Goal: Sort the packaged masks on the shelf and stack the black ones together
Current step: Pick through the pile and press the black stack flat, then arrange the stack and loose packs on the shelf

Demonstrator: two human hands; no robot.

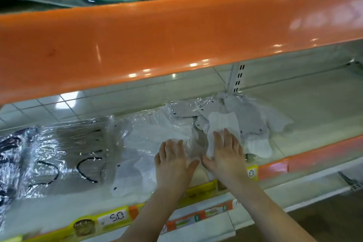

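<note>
1. Seen from the head camera, both hands lie flat on the lower shelf (306, 116), palms down and side by side.
2. Left hand (173, 160) rests with straight, slightly spread fingers on a white mask in clear wrap (157, 133); it grips nothing.
3. Right hand (225, 153) presses with straight, lightly spread fingers on another white mask (222, 124), whose upper part shows past the fingertips; nothing is pinched.
4. Just behind and right of that hand, a loose heap of grey masks (249, 116) lies against the slotted upright (236, 78).
5. Left of the hands, a clear-wrapped pack with black ear loops (78, 153) lies flat; whether its masks are grey or black I cannot tell.
6. At the far left edge, dark masks in crinkled wrap (13, 153) lie on the same shelf, well apart from both hands.
7. Yellow price tags (112, 218) run along the shelf's front edge, and an orange shelf lip (176, 35) hangs above.
</note>
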